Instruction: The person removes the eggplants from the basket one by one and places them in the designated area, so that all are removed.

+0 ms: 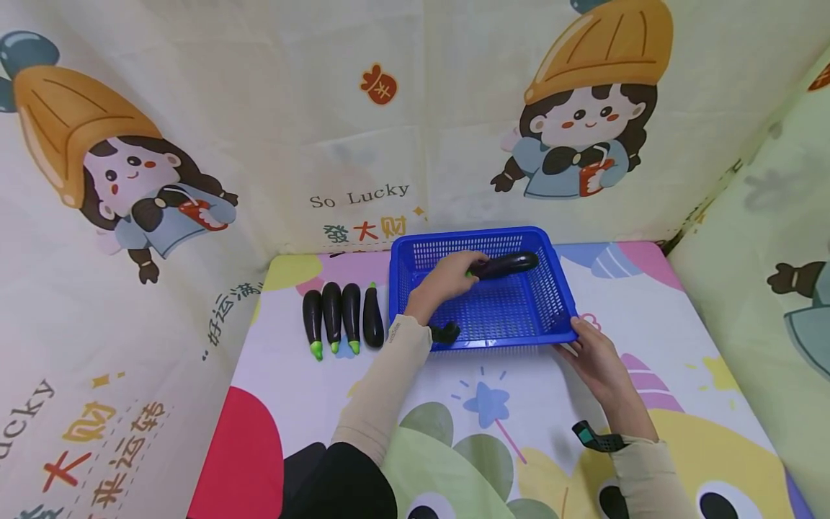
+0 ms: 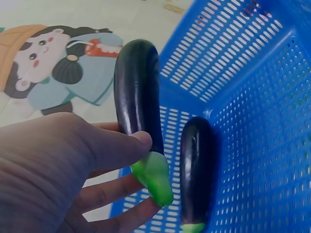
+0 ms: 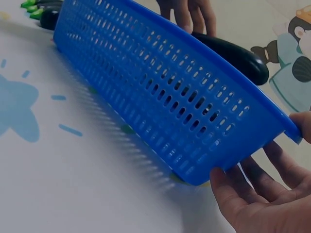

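My left hand [image 1: 447, 280] pinches a dark purple eggplant [image 1: 509, 265] near its green stem end, over the blue plastic basket [image 1: 486, 342]. In the left wrist view, the thumb presses on the held eggplant [image 2: 138, 92], whose green cap [image 2: 154, 174] points downward. A second eggplant [image 2: 196, 170] lies inside the basket along a slotted wall. My right hand [image 1: 599, 360] grips the basket's near right corner. In the right wrist view, its thumb is at the rim and fingers [image 3: 228, 189] reach around the basket's lower corner.
Several eggplants [image 1: 332, 313] lie in a row on the patterned tabletop [image 1: 415, 389], left of the basket. A printed cloth wall [image 1: 454, 144] rises right behind the basket, and another stands on the right side [image 1: 765, 216].
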A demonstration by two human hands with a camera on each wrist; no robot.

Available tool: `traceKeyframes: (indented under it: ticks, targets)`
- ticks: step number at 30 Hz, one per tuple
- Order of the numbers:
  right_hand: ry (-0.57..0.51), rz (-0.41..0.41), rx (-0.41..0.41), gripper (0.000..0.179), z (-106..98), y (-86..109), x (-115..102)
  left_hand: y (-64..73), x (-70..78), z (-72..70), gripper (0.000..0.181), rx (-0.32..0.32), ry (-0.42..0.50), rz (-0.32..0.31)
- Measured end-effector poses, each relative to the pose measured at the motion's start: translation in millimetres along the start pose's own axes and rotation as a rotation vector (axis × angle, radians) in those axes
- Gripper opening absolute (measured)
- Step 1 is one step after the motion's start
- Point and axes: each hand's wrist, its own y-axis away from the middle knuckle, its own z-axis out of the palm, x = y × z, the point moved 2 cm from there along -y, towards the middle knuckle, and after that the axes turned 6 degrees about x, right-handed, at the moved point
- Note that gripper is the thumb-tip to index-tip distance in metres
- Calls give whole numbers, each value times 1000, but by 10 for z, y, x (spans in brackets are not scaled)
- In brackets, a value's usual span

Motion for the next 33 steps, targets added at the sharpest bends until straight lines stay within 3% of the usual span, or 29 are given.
traceKeyframes:
  ticks: [12, 20, 28, 33]
  targets:
    - [45, 19, 29, 41, -18, 9, -15, 277, -89, -240, 44, 184, 92, -68]
    - [28, 20, 29, 37, -30, 6, -19, 490, -209, -427, 47, 369, 178, -90]
    - [-19, 2, 10, 29, -34, 2, 1, 729, -408, -604, 49, 487, 384, -124]
    - [-34, -8, 2, 27, -24, -11, 14, 891, -549, -727, 50, 566, 530, -188]
